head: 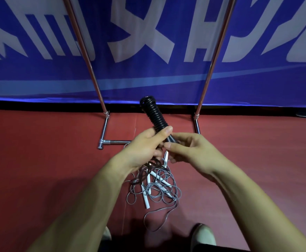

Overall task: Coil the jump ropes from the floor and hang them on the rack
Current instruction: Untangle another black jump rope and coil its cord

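Note:
A black jump rope (153, 113) is wound in tight turns around its handles, forming a bundle that points up and away from me. My left hand (145, 148) grips its lower end, thumb laid across the coil. My right hand (188, 150) pinches the bundle's bottom tip from the right. Below my hands, a tangle of grey jump ropes (154, 188) with white handles lies on the red floor. The chrome rack (104, 128) stands just behind, its two uprights rising out of view.
A blue banner (148, 51) with white lettering hangs behind the rack, down to the floor. The rack's base bar (115, 142) lies on the floor left of my hands. My shoes (203, 235) are at the bottom edge. Red floor (39, 151) spreads to either side.

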The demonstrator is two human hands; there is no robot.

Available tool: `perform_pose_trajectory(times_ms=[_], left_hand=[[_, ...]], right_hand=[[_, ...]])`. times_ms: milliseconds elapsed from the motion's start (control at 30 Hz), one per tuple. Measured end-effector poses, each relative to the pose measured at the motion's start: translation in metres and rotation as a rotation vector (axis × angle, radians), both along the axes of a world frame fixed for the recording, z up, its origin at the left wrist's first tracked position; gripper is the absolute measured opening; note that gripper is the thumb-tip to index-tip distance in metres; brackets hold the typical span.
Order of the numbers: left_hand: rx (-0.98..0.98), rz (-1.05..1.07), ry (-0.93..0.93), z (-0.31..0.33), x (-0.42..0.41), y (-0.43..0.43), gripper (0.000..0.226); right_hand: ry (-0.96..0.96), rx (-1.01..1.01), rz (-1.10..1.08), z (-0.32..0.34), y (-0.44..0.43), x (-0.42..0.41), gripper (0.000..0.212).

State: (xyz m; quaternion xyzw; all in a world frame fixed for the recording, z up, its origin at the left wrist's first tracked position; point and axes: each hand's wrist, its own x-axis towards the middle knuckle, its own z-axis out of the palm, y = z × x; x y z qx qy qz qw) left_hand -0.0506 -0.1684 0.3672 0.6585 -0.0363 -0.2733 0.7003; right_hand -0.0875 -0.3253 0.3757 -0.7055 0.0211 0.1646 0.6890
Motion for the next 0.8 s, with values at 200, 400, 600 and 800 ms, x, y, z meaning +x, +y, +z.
perform_pose_trajectory(times_ms=[200,400,600,800], left_hand=[[0.224,-0.026,0.002,-0.006,0.000,-0.002,0.039],[0.247,0.084,0.121,-0.013,0.003,-0.002,0.044],[0.081,0.024,0.067,-0.013,0.002,-0.004,0.030],[0.091,-0.056,-0.015,-0.019,0.004,0.004,0.024]], right_hand=[[-0.248,-0.683,-0.038,-0.019,-0.013,0.004,0.026],[-0.463,-0.996,-0.117,-0.024,0.010,-0.006,0.022],[-0.381,-0.998,-0.128,-0.021,0.018,-0.006,0.030],[-0.010,-0.494,0.020,-0.012,0.008,0.000,0.016]])
